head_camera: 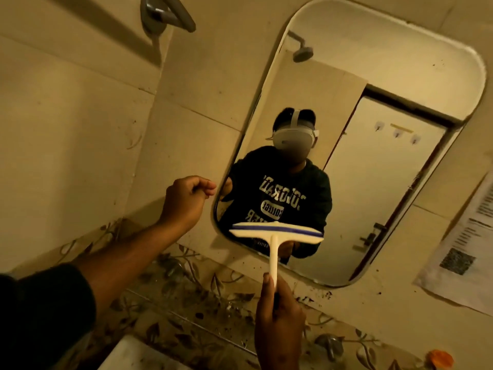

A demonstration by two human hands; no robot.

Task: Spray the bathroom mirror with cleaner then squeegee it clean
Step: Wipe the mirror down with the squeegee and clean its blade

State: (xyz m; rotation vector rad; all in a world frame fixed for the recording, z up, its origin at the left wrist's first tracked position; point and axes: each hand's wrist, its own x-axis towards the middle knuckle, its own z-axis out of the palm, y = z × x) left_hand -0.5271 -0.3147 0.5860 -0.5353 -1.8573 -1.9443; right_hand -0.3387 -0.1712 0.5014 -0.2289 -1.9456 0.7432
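Mirror (pixel 373 161) — we find the squeegee (pixel 274 233) gripped low by our right hand (pixel 280 321) for reach at its lower edge — left hand (pixel 186 198) curled, empty.

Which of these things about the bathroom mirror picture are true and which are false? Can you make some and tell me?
1. The right hand holds the squeegee by its handle. True.
2. The squeegee's blade is at the top of the mirror. False: it is at the mirror's lower edge.
3. The left hand holds a spray bottle. False: its fingers are curled and hold nothing.
4. A printed paper is stuck on the wall to the right of the mirror. True.
5. A shower head shows in the mirror. True.
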